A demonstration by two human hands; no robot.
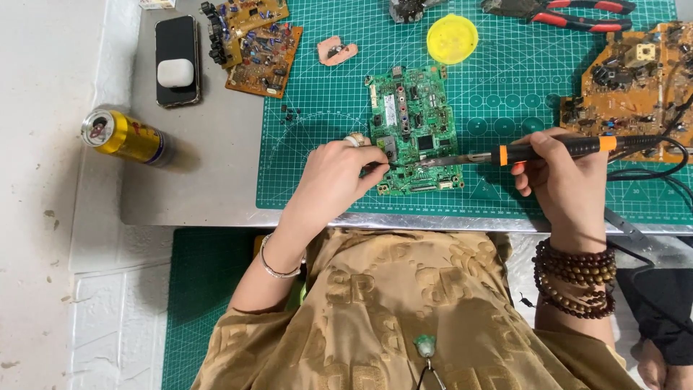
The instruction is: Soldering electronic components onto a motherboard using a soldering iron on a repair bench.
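Gripping the soldering iron (548, 150) w/ our right hand (563, 184); tip meets green circuit board (413, 130) just beside left hand (333, 180), whose fingers (372, 170) pinch thin tweezers (381, 166) on it.

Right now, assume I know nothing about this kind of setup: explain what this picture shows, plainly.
One picture, from a camera on the person's head, looking down at a workbench. No machine: two bare hands. The right hand holds a soldering iron, tip on a green circuit board lying on a green cutting mat. The left hand pinches a thin tool, probably tweezers, at the board. Around: brown circuit boards, a yellow lid, red-handled pliers, a phone, a drink can.
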